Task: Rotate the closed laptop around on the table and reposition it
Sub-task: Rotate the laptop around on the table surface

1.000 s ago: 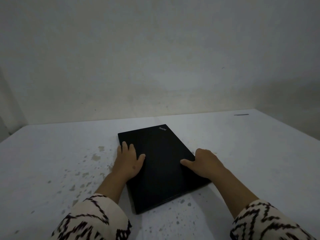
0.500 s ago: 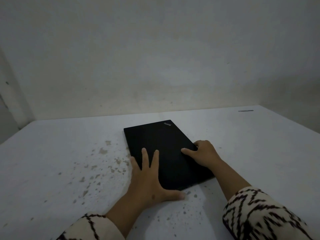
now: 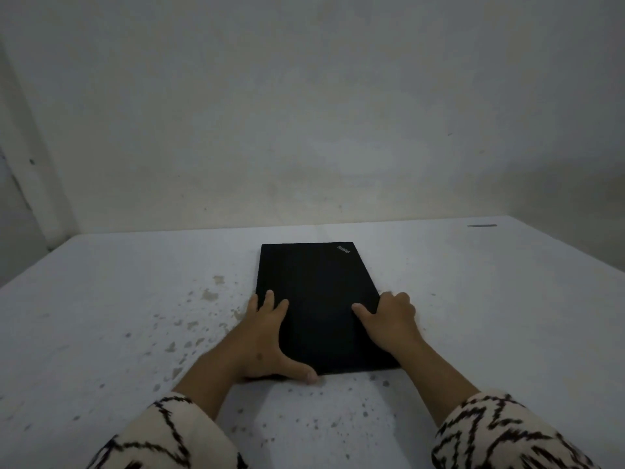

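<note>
A closed black laptop [image 3: 318, 292] lies flat on the white table [image 3: 490, 299], its long side running away from me and a small logo at the far right corner. My left hand [image 3: 267, 340] clasps the near left corner, fingers on the lid and thumb along the near edge. My right hand [image 3: 389, 319] grips the right edge, thumb on the lid and fingers curled over the side.
The table's surface is chipped and speckled left of and in front of the laptop. A bare wall [image 3: 304, 130] stands close behind the table's far edge. A short dark mark [image 3: 482, 225] sits at the far right of the table.
The laptop has turned from slanted to nearly straight, long side pointing away. My left hand moved from the left edge to the near left corner; my right hand stayed on the right edge.
</note>
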`<state>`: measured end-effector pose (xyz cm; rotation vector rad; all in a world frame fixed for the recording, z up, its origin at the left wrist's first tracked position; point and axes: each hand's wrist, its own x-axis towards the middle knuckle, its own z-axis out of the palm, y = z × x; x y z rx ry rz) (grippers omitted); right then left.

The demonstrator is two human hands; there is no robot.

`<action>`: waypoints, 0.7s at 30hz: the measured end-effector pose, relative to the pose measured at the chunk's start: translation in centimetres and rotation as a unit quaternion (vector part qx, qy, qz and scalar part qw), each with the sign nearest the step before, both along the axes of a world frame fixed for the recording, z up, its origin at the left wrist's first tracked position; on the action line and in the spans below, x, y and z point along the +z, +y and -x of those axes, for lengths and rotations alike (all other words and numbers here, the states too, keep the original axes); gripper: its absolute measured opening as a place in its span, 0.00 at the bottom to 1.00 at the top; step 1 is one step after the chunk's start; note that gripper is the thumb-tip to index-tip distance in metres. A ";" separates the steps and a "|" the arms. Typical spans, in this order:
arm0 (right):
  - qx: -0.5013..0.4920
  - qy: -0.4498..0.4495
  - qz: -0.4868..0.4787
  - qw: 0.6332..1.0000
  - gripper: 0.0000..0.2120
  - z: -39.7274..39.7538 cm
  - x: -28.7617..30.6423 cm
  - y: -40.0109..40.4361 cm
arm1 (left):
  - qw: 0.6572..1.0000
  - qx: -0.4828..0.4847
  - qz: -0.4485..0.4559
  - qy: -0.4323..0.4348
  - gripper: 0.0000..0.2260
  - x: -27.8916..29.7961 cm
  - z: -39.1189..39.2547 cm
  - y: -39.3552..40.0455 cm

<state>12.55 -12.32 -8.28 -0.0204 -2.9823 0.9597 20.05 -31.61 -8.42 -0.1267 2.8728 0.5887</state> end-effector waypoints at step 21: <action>0.051 -0.067 -0.019 0.996 0.43 -0.3 -0.9 -4.2 | 0.996 0.025 -0.061 0.061 0.47 -0.3 -3.5 -4.9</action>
